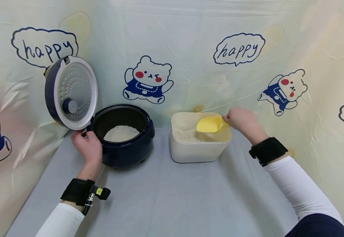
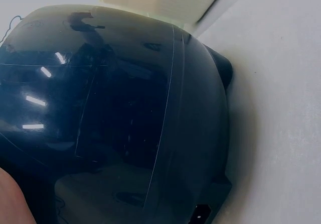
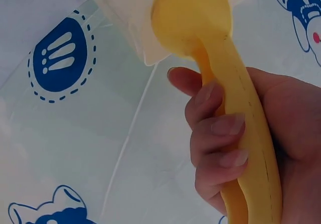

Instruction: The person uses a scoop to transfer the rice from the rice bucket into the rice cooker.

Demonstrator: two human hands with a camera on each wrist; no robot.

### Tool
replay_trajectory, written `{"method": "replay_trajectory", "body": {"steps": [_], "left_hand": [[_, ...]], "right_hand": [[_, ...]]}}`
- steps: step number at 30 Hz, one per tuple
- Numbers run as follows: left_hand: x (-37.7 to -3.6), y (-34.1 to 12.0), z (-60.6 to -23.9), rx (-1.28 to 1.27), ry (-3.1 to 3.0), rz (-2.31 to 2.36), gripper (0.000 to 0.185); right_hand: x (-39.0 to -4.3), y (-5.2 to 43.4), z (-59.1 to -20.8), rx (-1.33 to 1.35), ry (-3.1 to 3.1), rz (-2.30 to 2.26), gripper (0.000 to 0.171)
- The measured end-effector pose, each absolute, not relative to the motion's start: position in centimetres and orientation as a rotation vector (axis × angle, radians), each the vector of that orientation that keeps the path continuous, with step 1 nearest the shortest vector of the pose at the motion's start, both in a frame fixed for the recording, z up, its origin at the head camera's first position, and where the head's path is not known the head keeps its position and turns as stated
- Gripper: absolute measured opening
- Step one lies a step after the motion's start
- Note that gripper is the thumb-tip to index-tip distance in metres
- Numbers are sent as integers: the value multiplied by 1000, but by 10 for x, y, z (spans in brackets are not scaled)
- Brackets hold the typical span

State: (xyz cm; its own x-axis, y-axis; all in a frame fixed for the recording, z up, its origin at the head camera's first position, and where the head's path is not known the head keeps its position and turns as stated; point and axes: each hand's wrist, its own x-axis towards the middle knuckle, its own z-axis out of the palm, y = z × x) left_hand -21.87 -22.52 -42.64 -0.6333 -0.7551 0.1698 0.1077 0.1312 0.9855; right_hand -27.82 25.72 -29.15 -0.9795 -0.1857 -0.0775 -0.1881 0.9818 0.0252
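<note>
At right, yellow scoop (image 1: 210, 124) gripped by right hand (image 1: 241, 121) over rice bin (image 1: 200, 149); some rice already in cooker (image 1: 124, 154), steadied by left hand (image 1: 88, 147), grip unclear; more scooping judged left.

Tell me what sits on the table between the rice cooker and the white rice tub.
Nothing: in the head view only a bare strip of grey table separates the rice cooker from the white rice tub; they stand apart, not touching.
</note>
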Motion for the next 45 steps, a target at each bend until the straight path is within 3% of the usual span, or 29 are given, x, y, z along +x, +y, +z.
{"method": "replay_trajectory", "body": {"steps": [23, 45], "left_hand": [[-217, -226, -428, 635, -1722, -1616, 43], [-220, -227, -429, 637, -1752, -1556, 44]], "right_hand": [[-269, 231, -319, -325, 3071, 493, 27], [-288, 230, -351, -224, 2931, 56, 32]]}}
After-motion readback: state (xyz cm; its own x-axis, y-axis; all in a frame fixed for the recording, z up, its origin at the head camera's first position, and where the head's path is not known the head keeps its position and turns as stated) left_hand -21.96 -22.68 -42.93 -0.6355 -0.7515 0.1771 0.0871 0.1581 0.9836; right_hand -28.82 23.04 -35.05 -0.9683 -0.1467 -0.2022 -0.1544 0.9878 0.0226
